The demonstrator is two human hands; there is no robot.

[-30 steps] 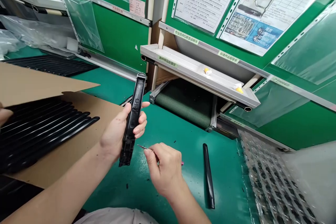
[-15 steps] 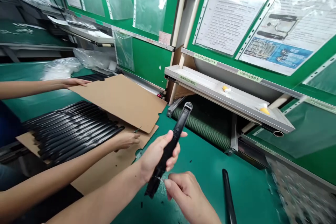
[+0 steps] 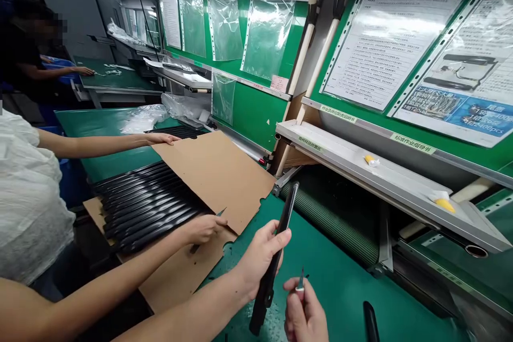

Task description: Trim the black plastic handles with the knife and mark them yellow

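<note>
My left hand (image 3: 262, 254) is closed around a long black plastic part (image 3: 284, 217), which it holds tilted above the green table, its far end pointing up and away. Just right of the part's lower end is my right hand (image 3: 304, 310), fingers curled round a small craft knife (image 3: 300, 289) with a reddish handle and a thin blade pointing up. The blade is apart from the plastic part. A second black part (image 3: 371, 320) lies on the table (image 3: 332, 278) at the lower right.
At left, a co-worker's hands hold a cardboard sheet (image 3: 224, 171), the nearer one with a blade (image 3: 222, 212), beside a row of black parts (image 3: 148, 208). A conveyor belt (image 3: 336, 219) runs under a grey shelf (image 3: 393, 171) bearing yellow-and-white bits (image 3: 372, 161).
The black part has been turned in my left hand and now shows its narrow side. My right hand has turned, so the knife's blade now shows clearly. The view has swung left and up.
</note>
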